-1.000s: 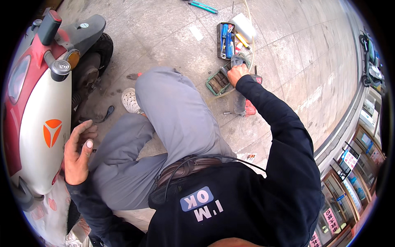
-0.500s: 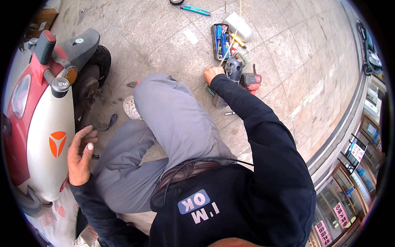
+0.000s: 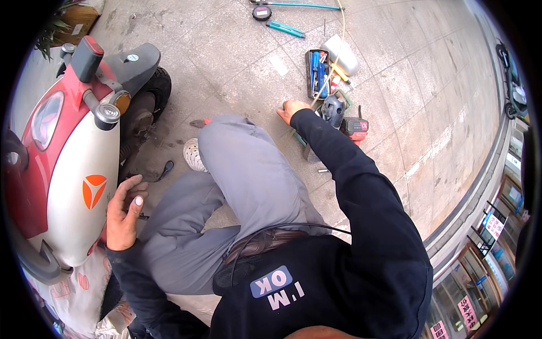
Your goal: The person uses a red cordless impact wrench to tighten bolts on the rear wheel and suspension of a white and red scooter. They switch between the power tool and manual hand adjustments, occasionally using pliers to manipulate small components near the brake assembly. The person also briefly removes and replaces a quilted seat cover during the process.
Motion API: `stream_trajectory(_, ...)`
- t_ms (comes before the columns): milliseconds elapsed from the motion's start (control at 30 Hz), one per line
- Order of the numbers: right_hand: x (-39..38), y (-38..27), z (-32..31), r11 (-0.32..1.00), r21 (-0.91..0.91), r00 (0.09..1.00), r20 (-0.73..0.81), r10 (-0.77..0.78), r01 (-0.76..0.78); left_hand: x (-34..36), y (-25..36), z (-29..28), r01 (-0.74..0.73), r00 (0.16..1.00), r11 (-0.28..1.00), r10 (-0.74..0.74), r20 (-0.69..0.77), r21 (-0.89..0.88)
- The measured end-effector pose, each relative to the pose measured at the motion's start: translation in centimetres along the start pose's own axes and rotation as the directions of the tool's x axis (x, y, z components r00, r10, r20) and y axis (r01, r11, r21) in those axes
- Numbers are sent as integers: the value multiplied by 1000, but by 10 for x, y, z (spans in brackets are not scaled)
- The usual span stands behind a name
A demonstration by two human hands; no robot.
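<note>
My left hand point(image 3: 125, 213) is raised beside the white side panel point(image 3: 73, 195) of a red-and-white scooter point(image 3: 42, 121), its fingers apart and nothing in it. My right hand point(image 3: 292, 111) reaches out past my knee with the fingers curled closed; whatever they hold, if anything, is hidden. Just right of that hand, partly behind my sleeve, stands a dark grey power tool point(image 3: 333, 108). A red-and-black battery tool point(image 3: 355, 129) lies beside it. Beyond them is a black tool box point(image 3: 310, 76) holding blue-handled tools point(image 3: 320, 66).
A pale cord point(image 3: 343, 34) runs over a white rounded container point(image 3: 340, 55). Teal cutter point(image 3: 285, 29), black tape roll point(image 3: 262, 13) and long blue rod point(image 3: 305, 5) lie farther off. Red-handled pliers point(image 3: 200, 122) are near my shoe point(image 3: 195, 154). Glass cases point(image 3: 480, 271) stand at right.
My right hand has drawn left, away from the power tool and tool box. The view has shifted, so the scene sits lower and farther right. My left hand stays open by the scooter.
</note>
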State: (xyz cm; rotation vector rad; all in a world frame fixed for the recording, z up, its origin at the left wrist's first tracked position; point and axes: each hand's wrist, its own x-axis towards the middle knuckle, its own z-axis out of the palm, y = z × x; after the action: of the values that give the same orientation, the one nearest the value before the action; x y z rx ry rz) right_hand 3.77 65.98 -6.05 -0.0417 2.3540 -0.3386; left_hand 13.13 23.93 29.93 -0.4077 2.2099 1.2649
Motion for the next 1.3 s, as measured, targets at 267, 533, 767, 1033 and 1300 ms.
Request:
stream_trajectory(267, 48, -19, -6, 982, 160, 963, -235, 132, -96, 8, 15, -8, -74, 997, 992, 76, -20, 105)
stream_trajectory(533, 82, 10, -14, 959, -138, 968, -45, 245, -249, 8, 18, -19, -105, 994, 989, 108, -30, 105)
stream_trajectory(767, 84, 18, -22, 946, -243, 969, 64, 238, -216, -7, 11, -21, -65, 996, 993, 70, -50, 96)
stream_trajectory(1033, 81, 22, -36, 937, -318, 988, 1, 153, -145, -29, 0, -10, -73, 988, 997, 77, -133, 32)
stream_trajectory(1300, 54, 6, -42, 972, 233, 999, -44, -23, 33, -47, 14, -5, -160, 973, 986, 166, -158, 50)
